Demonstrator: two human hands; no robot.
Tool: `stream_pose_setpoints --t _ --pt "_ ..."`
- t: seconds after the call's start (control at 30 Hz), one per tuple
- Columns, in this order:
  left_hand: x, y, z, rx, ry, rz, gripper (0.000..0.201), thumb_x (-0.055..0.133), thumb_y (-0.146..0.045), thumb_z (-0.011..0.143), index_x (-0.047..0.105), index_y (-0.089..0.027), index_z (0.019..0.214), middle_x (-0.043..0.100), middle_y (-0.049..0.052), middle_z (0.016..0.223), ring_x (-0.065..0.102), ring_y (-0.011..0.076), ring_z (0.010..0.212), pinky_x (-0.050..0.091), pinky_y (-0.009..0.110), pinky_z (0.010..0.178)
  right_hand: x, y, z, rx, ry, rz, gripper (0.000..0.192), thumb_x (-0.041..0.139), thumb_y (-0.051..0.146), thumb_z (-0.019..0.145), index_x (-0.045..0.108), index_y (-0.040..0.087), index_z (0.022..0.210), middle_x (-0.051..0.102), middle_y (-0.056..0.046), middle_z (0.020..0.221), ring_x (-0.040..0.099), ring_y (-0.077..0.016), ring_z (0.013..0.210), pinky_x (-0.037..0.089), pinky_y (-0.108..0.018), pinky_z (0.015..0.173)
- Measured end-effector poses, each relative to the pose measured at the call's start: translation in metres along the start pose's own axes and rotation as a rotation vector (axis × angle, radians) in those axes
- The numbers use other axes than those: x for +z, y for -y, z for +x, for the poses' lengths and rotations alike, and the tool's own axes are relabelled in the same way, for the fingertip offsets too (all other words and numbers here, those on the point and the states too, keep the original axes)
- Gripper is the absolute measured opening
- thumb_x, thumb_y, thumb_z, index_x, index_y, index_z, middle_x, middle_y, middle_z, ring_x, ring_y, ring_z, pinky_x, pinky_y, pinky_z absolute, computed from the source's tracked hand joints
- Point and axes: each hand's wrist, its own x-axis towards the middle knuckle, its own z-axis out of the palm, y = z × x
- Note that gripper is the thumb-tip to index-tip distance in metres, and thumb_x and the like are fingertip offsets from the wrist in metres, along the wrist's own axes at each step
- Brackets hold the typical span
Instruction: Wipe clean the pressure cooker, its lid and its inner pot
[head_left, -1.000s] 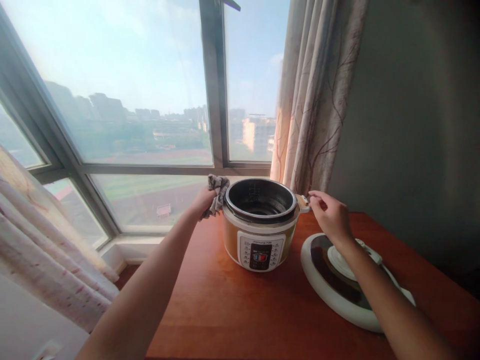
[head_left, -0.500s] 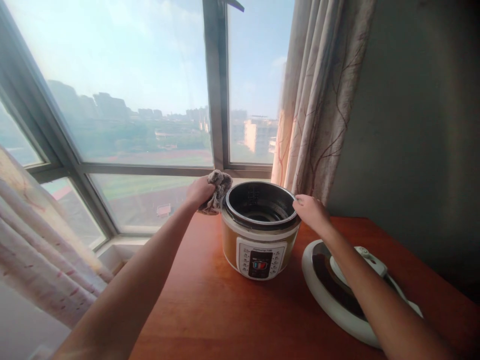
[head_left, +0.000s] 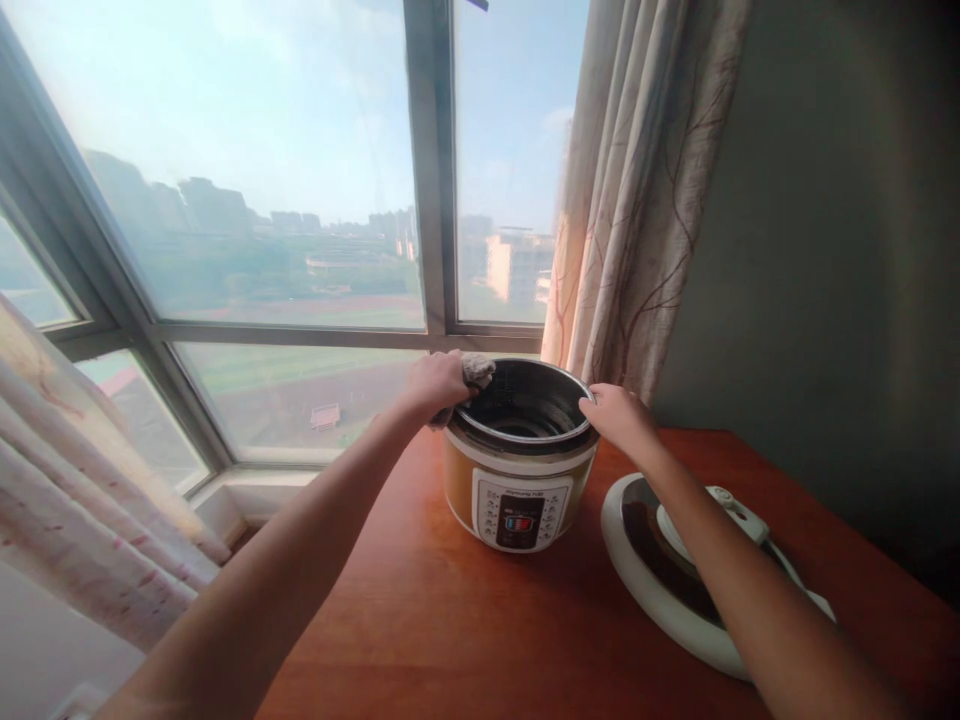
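A white and gold electric pressure cooker (head_left: 459, 482) stands upright on the table, its lid off. Inside it sits a dark inner pot (head_left: 536, 425) with a shiny metal rim. My left hand (head_left: 439, 383) is closed around a grey-brown cloth (head_left: 480, 369) at the pot's left rim, with part of the cloth over the edge. On the opposite side, the fingers of my right hand (head_left: 616, 412) pinch the pot's rim. The detached lid (head_left: 637, 560) lies on the table under my right forearm, which hides part of it.
The reddish-brown wooden table (head_left: 420, 630) runs up to a large window (head_left: 300, 250). A patterned curtain (head_left: 630, 200) hangs behind the cooker at the right, and another curtain (head_left: 82, 480) hangs at the left. A dark wall (head_left: 810, 250) stands to the right.
My left hand and the cloth have moved right, from beside the cooker onto the pot's left rim. My right hand stays at the right rim. The pot looks slightly raised within the cooker.
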Motion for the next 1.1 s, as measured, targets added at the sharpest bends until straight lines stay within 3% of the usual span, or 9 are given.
stream_pose_setpoints --t 0.17,0.47,0.83,1.1 --pt "0.0 0.005 0.007 0.002 0.049 0.002 0.025 0.07 -0.023 0.064 0.073 -0.019 0.089 0.073 0.013 0.081 0.069 0.0306 0.079 0.046 0.031 0.063 0.001 0.003 0.003 0.018 0.004 0.004 0.032 0.056 0.033 0.077 0.076 0.021 0.098 0.075 -0.011 0.088 0.068 -0.0268 0.084 0.044 -0.03 0.068" --pt "0.014 0.016 0.014 -0.073 -0.018 -0.106 0.023 0.069 -0.032 0.065 0.075 -0.016 0.08 0.072 0.01 0.074 0.068 0.0264 0.074 0.043 0.028 0.06 0.013 -0.004 0.023 0.025 -0.018 0.052 0.029 0.055 0.031 0.072 0.077 0.02 0.088 0.074 -0.01 0.085 0.067 -0.0245 0.08 0.043 -0.029 0.065" --pt "0.037 0.024 0.068 -0.12 -0.057 -0.221 0.033 0.074 -0.027 0.062 0.076 -0.01 0.091 0.074 0.014 0.089 0.068 0.0271 0.087 0.046 0.031 0.075 0.035 -0.004 0.075 0.049 -0.032 0.027 0.025 0.058 0.031 0.072 0.077 0.019 0.082 0.073 -0.009 0.081 0.067 -0.0236 0.079 0.043 -0.026 0.062" --pt "0.043 0.023 0.089 -0.088 -0.09 -0.251 0.03 0.065 -0.025 0.068 0.071 -0.001 0.085 0.073 0.011 0.085 0.066 0.0184 0.084 0.043 0.024 0.072 0.048 -0.006 0.107 0.07 -0.042 0.053 0.026 0.058 0.032 0.072 0.077 0.018 0.083 0.073 -0.008 0.081 0.067 -0.0229 0.079 0.044 -0.026 0.062"
